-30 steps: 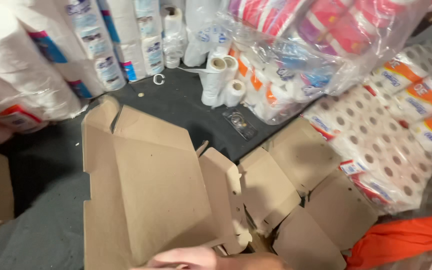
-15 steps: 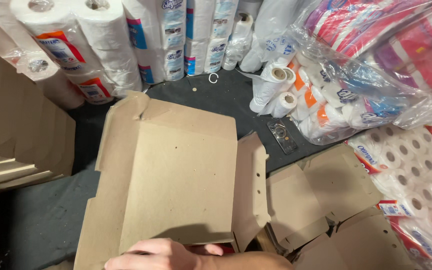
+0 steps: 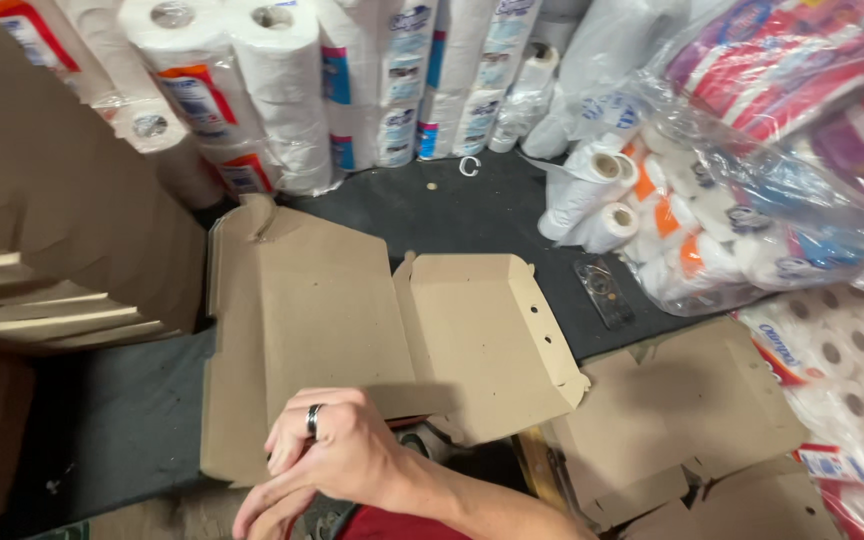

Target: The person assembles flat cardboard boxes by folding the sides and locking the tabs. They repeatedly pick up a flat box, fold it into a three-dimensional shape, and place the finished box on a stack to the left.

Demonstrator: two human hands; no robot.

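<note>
A flat, unfolded brown cardboard box blank [image 3: 332, 330] lay on the dark floor [image 3: 112, 420], its long axis running away from the person toward the stacked packs of white paper rolls [image 3: 252, 90]. One side panel [image 3: 487, 340] on the right had been lifted and stood tilted up from the rest.

One hand [image 3: 337, 455], wearing a dark ring [image 3: 312, 421], came in from the lower right; from the angle of the forearm I took it for the right hand, though I could not be sure. It rested on the near edge of the blank, fingers curled loosely and drooping down over the edge. Whether the grip was closed on the cardboard or only lay upon it, I could not tell. The other hand was out of sight.

So the blank stretched forward and to the left of that hand, with the raised panel just beside it on the right. More flat cardboard pieces [image 3: 682, 420] lay further right, and a clear plastic bag of wrapped rolls [image 3: 752, 180] sat beyond them.
</note>
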